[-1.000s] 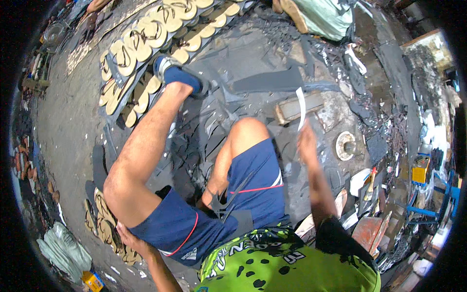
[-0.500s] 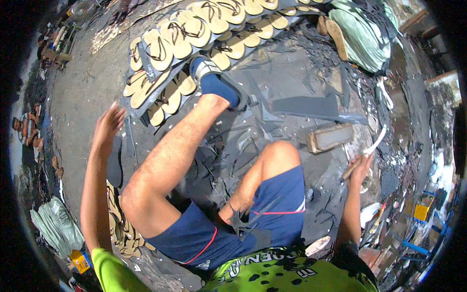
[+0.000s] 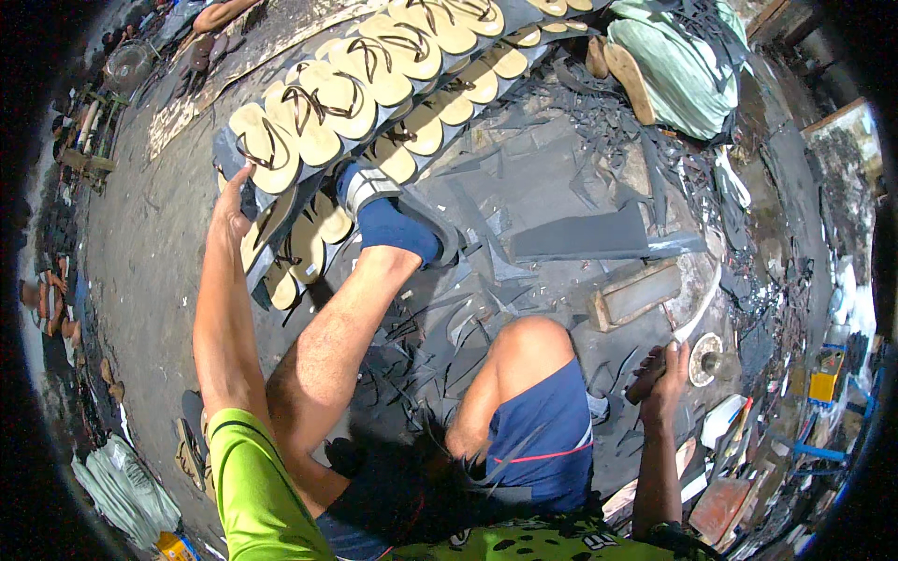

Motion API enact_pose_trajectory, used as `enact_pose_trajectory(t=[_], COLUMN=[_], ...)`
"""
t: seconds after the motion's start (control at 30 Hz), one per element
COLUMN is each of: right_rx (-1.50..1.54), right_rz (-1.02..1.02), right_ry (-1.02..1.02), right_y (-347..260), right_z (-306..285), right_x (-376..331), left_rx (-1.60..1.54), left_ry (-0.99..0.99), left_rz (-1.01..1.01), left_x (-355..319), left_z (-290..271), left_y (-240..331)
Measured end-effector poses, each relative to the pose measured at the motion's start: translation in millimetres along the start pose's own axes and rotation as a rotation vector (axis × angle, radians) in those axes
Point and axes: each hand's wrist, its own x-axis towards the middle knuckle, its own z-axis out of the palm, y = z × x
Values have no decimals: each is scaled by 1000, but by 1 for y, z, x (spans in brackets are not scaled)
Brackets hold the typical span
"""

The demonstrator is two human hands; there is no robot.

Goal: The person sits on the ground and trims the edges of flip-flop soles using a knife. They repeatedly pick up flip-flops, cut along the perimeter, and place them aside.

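Observation:
My left hand [image 3: 236,208] is at the near left end of the upper row of flip-flops. Its thumb presses on the toe of the end flip-flop [image 3: 275,165], a cream sole with dark straps; the other fingers are partly hidden below the edge. More cream flip-flops [image 3: 376,79] lie in rows on dark grey sheet material. On the right, my right hand [image 3: 662,379] is closed round a knife with a long, pale, curved blade [image 3: 703,313]. The blade points away from me, and the hand hides most of the handle.
My sandalled foot [image 3: 398,224] rests beside the rows. A rectangular block [image 3: 638,294], a dark flat sheet [image 3: 585,234] and many dark scraps lie on the floor. A round pale disc [image 3: 708,361] sits beside my right hand. A pale green sack [image 3: 681,70] stands far right.
My left hand has moved from beside the rows onto the end flip-flop. My right hand has come nearer to me with the knife. The view has shifted, and another person's arm shows at the top left.

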Motion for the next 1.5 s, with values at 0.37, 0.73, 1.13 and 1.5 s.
enact_pose_trajectory(t=[0.37, 0.73, 1.13, 1.5], right_rx=[282, -83, -542, -704], right_rz=[43, -71, -630, -773], right_ry=[-454, -1166, -1195, -1164], right_y=[-59, -70, -26, -38], right_z=[54, -51, -116, -30], right_x=[-83, -230, -269, -270], left_rx=[-227, -329, -673, -575], left_ry=[-151, 21, 61, 145], left_rz=[29, 5, -163, -128], left_x=[-194, -550, -657, -655], left_z=[101, 66, 44, 50], left_y=[1, -119, -203, -200])
